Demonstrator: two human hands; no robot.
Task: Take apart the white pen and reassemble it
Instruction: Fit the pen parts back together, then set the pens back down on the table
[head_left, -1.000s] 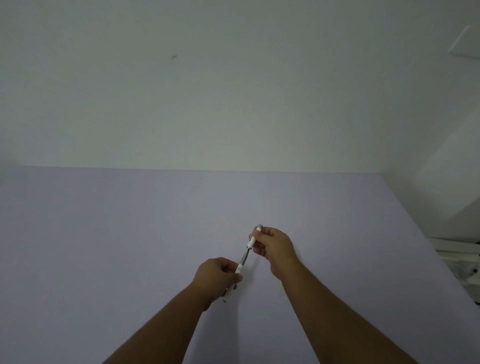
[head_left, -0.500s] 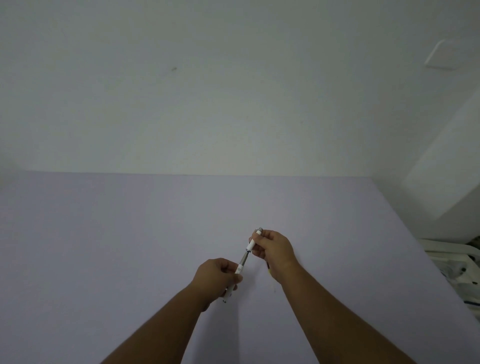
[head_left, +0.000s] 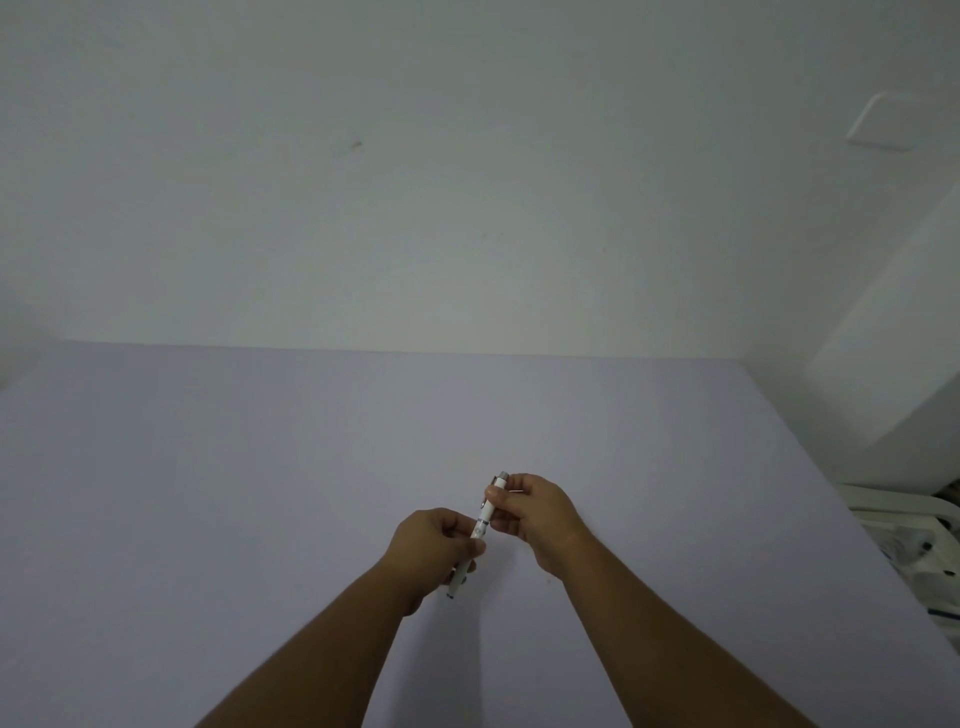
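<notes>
The white pen (head_left: 483, 521) is held slanted above the pale purple table (head_left: 208, 493), its two halves pushed together with no gap showing between them. My left hand (head_left: 434, 548) grips the lower barrel, and the pen's tip pokes out below my fist. My right hand (head_left: 535, 512) pinches the upper half, whose silver-capped end sticks out above my fingers. A thin clip runs along the upper part.
A plain white wall rises behind the table's far edge. A white block stands at the right beyond the table's edge. White plastic equipment (head_left: 914, 545) lies low at the far right, beside the table.
The dark inner refill that showed between the two halves is now covered. My hands have come closer and the upper half has slid down onto the lower one.
</notes>
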